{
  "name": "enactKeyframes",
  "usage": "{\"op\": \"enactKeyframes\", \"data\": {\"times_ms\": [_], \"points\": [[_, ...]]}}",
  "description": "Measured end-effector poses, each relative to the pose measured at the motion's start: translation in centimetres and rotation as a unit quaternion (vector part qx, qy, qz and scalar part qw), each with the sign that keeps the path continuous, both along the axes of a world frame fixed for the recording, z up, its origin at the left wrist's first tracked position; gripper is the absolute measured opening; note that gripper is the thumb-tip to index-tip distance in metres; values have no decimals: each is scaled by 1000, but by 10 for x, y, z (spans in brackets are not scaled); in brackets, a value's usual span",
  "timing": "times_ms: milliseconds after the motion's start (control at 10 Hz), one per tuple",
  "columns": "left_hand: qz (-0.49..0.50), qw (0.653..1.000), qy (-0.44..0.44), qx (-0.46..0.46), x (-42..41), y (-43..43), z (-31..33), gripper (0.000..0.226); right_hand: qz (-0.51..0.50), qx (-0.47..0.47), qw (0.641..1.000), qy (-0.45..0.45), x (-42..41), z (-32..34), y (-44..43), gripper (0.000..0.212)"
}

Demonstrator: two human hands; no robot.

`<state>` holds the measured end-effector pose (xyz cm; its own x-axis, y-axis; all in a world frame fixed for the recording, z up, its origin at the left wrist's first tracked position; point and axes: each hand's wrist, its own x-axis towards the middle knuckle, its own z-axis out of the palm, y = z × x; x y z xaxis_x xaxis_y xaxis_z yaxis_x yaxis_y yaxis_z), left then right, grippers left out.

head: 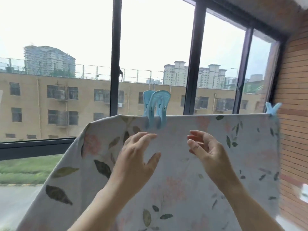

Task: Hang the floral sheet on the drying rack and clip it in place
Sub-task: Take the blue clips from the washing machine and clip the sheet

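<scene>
Securing the sheet (pixel 176 172) on the rack: left end unclipped.
It hangs over the rack, pinned by a middle clip (pixel 156 109) and a right-end clip (pixel 272 109). Left hand (pixel 135 157) and right hand (pixel 205 152) hover just below the middle clip, grips apart, empty. Pull the drooping left corner (pixel 90 128) taut along the rack before clipping it.

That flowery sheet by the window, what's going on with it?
A person is hanging the floral sheet up to dry in front of the window. One blue clip pins its top edge near the middle and a second blue clip pins the right end. The left hand and right hand hover just below the middle clip, open and holding nothing. The sheet's left corner droops with no clip on it.
</scene>
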<state>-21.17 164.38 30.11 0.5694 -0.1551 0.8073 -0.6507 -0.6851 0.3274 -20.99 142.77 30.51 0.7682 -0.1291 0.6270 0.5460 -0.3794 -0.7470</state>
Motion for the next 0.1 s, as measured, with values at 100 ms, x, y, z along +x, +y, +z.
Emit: {"op": "enactKeyframes", "data": {"times_ms": [100], "points": [[-67,996,64,-14,-23,-9,-18,42,-74,14,997,18,-57,-18,-9,18]]}}
